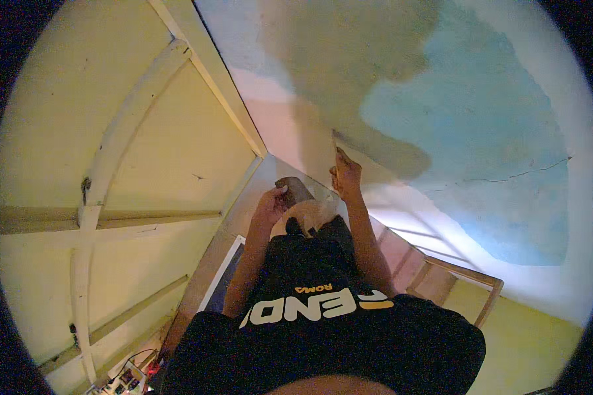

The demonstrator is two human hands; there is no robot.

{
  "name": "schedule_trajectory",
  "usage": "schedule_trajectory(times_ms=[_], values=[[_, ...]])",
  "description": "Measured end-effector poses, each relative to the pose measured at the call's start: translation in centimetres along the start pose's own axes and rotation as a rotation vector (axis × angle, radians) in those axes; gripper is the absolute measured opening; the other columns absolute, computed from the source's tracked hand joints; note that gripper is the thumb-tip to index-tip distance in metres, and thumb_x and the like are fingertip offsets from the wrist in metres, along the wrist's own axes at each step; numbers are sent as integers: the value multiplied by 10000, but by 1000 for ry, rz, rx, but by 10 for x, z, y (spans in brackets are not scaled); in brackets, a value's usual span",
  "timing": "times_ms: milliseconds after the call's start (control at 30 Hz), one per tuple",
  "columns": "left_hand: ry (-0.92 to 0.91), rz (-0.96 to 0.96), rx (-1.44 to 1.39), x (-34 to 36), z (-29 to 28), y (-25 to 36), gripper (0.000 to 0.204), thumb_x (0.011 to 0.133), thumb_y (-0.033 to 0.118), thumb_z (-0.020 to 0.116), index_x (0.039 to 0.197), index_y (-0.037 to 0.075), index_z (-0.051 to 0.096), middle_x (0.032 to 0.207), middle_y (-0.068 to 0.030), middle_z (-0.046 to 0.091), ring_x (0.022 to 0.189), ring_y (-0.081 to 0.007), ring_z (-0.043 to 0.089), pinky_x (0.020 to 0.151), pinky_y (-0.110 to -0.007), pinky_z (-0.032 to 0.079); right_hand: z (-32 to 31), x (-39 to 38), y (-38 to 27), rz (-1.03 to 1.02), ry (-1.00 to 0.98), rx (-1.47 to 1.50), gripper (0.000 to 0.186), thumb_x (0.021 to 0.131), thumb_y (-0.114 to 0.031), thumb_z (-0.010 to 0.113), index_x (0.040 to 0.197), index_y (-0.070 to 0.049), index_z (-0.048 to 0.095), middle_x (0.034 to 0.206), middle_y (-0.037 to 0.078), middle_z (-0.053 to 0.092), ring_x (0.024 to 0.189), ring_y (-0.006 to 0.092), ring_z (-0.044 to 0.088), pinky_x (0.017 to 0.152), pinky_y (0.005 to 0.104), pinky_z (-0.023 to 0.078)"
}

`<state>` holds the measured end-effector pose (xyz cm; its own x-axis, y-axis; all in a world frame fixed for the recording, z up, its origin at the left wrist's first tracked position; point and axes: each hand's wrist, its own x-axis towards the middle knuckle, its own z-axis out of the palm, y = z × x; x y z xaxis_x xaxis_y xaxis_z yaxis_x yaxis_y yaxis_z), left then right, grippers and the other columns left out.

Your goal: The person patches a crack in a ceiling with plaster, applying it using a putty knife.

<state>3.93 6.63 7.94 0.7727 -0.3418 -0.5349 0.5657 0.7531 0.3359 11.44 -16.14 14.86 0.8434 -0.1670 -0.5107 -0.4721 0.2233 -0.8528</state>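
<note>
My left hand [269,205] is closed on a dark grey-brown piece [296,189] with a rounded edge, held in front of my waist; its kind is not clear. Higher up and to the right, my right hand [346,174] grips a thin pale tool [334,141], seen nearly edge-on. That tool's upper end is at the painted wall [468,118], touching it or very close. Around it the wall shows pale pink, blue and a darker olive-brown patch [349,79].
On the left stands a yellowish panel wall [158,151] with wooden battens, meeting the painted wall in a corner. A wooden frame [464,273] is at the lower right. Cables and small items [128,378] sit at the lower left. A crack [520,176] crosses the blue paint.
</note>
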Motion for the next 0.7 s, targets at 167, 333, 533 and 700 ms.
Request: schedule_trajectory(times_ms=[167, 333, 533, 700], values=[[-67, -26, 24, 15, 16, -4, 369, 840, 134, 605, 1154, -42, 524, 1088, -181, 615, 979, -330, 614, 914, -438, 500, -31, 36, 37, -644, -38, -268, 374, 921, -329, 554, 1243, -138, 571, 556, 21, 497, 334, 59, 359, 305, 214, 286], [82, -33, 67, -1, 36, -1, 245, 850, 91, 562, 1069, -18, 544, 977, -129, 622, 866, -274, 633, 824, -409, 539, -17, -1, 0, -223, -24, -59, 385, 910, -336, 577, 1248, -151, 569, 565, 25, 508, 336, 56, 363, 300, 210, 286], [84, -82, 83, 2, 47, -6, 255, 853, 93, 561, 1079, -22, 530, 966, -135, 619, 858, -281, 637, 819, -392, 549, -37, 28, 25, -374, -57, -63, 414, 902, -354, 587, 1266, -160, 552, 568, 27, 508, 316, 66, 350, 290, 217, 281], [16, -70, -15, 1, 16, -12, 249, 855, 84, 556, 1079, -21, 529, 963, -131, 619, 864, -272, 637, 825, -390, 548, 2, -20, -18, -51, -46, 49, 415, 909, -367, 570, 1271, -165, 548, 573, 29, 506, 316, 71, 355, 290, 219, 279]])
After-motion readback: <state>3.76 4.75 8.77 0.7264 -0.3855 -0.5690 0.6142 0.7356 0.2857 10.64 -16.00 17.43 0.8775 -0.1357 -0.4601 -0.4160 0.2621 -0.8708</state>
